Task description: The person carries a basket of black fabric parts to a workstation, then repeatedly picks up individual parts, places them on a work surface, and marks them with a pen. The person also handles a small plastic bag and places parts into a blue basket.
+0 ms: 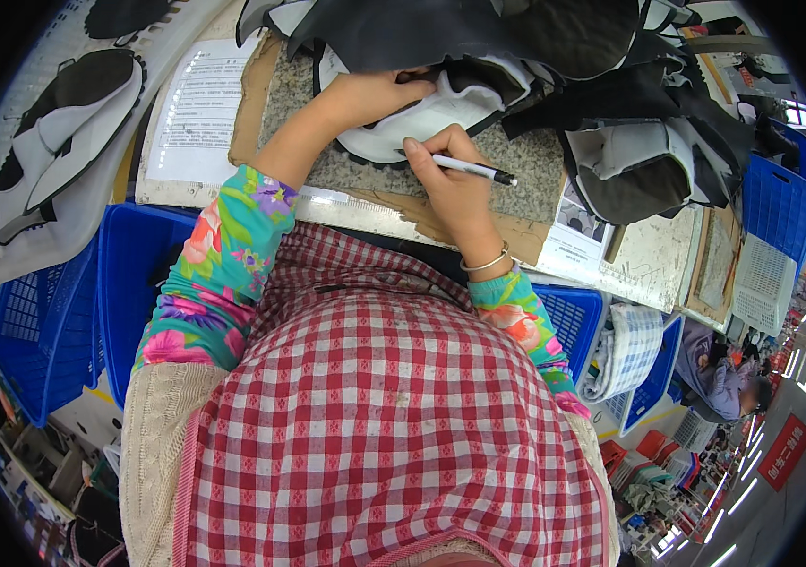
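A white and black shoe upper [422, 123] lies on a speckled stone slab [327, 189] in front of me. My left hand [375, 97] grips it near its opening, with some fingertips hidden inside the folds. In my right hand [455, 180] is a white pen with a black end [467, 168], pinched between thumb and fingers. The pen's tip points left, at the near white edge of the upper. Dark uppers [441, 33] are heaped just beyond my hands. Another white and black upper [634, 170] rests on the right of the slab.
Printed paper [197, 118] is on the bench left of the slab. A white plastic rack [153, 71] with a shoe upper [63, 132] stands far left. Blue baskets [134, 274] sit below the bench edge, and a checked cloth [632, 345] hangs over another one. A person [715, 387] sits far right.
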The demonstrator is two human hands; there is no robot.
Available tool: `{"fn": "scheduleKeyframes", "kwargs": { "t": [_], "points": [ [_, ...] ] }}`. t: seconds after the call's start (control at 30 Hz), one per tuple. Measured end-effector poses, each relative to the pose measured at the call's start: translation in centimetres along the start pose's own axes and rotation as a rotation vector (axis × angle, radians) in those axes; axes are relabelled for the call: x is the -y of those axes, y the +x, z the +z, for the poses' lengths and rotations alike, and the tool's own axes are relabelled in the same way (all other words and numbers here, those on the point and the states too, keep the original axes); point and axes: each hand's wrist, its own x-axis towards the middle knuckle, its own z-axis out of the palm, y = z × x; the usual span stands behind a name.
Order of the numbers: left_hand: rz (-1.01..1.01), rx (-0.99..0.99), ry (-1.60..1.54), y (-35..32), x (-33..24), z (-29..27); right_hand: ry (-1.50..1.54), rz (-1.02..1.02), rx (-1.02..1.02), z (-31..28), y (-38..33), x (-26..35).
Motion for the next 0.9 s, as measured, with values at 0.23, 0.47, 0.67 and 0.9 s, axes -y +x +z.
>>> {"fn": "scheduleKeyframes", "kwargs": {
  "t": [0.23,0.47,0.67,0.9],
  "points": [
    [0.013,0.045,0.020,0.2,-0.2,-0.5,-0.076,-0.013,-0.016,0.9,0.1,-0.4],
    [0.003,0.061,0.011,0.2,-0.4,-0.8,-0.132,0.018,0.008,1.2,0.1,-0.4],
    [-0.033,0.038,0.015,0.1,-0.4,-0.3,-0.058,0.010,0.009,1.0,0.2,-0.3],
    [0.001,0.096,-0.111,-1.6,-1.5,-1.4,0.175,0.054,-0.036,-0.4,-0.5,-0.6]
  ]
}}
